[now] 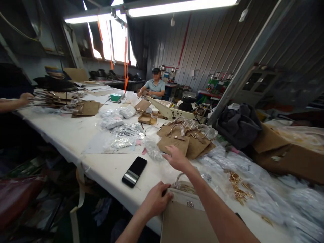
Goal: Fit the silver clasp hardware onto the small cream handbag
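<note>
My left hand grips the top edge of a beige handbag at its left corner, thumb and fingers closed on it. The handbag stands at the table's front edge, with a small metal fitting near its top and a plastic-wrapped handle behind. Stretched forward over the table, my right hand has its fingers apart and holds nothing. Just beyond its fingertips lies a pile of brown bag pieces with wrapped handles. Crumpled clear plastic is beside the fingertips; whether they touch it I cannot tell.
A black phone lies left of the handbag. Small gold-coloured metal parts are scattered on plastic at the right. Bagged silvery parts and a cream machine stand farther back. A person sits at the far end; another person's hand shows at left.
</note>
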Demonstrator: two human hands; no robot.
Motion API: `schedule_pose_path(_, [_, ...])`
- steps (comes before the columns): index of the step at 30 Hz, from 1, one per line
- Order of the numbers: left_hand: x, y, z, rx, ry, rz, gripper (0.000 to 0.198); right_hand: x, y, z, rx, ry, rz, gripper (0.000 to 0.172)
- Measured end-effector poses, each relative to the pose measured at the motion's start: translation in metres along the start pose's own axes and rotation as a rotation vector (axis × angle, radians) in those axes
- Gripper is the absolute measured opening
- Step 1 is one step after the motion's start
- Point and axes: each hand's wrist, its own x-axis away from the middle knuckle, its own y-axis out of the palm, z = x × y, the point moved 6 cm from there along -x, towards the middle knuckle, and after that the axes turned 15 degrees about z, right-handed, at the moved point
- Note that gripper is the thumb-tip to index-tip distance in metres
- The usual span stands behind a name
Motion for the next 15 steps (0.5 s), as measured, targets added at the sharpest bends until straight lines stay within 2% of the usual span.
schedule_pose_path(3, [0.001,0.001,-0.004,-0.01,0.007,0.015,0.046,-0.02,0.055,-0.018,0.118,0.027,-0.111,0.027])
schedule_pose_path(6, [0.001,0.002,-0.008,-0.01,0.013,0.034,0.043,-0.005,0.088,-0.031,0.09,-0.033,-0.2,0.012])
schedule_pose_path(8, [0.001,0.002,-0.011,-0.007,0.014,0.032,0.043,0.011,0.096,-0.034,0.051,-0.088,-0.246,0.011])
schedule_pose_path(11, [0.0,0.001,-0.011,0.005,0.012,0.01,0.045,0.021,0.094,-0.029,-0.015,-0.141,-0.3,0.015])
schedule_pose_path(13, [0.0,-0.002,-0.01,0.008,0.013,0.003,0.046,0.015,0.091,-0.022,-0.063,-0.145,-0.338,0.014])
schedule_pose_path(15, [0.001,-0.005,-0.009,0.005,0.019,0.0,0.047,0.001,0.092,-0.013,-0.09,-0.105,-0.344,0.026])
